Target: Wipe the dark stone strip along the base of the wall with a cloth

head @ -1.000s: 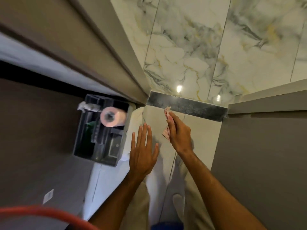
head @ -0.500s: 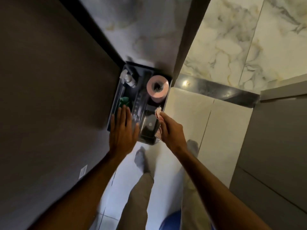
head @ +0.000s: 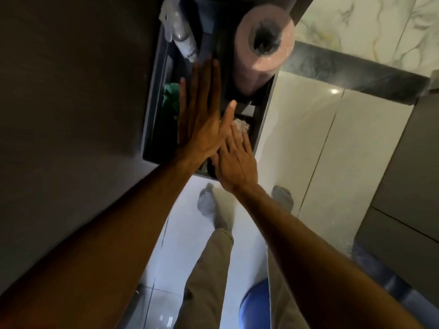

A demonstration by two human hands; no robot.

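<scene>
Cloth, pale and crumpled, sits under the right hand, whose grip closes on it inside a dark caddy. Left hand is spread flat, grip wide, holding nothing. Dark stone strip lies well apart at the marble wall's base, beyond the pink roll.

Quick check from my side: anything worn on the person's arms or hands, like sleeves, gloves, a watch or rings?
Both forearms are bare as far as the view reaches: no sleeves or gloves show. The left hand and right hand show no watch, band or ring, though the picture is dim and slightly blurred. Lower down, khaki trousers and grey socks show.
</scene>
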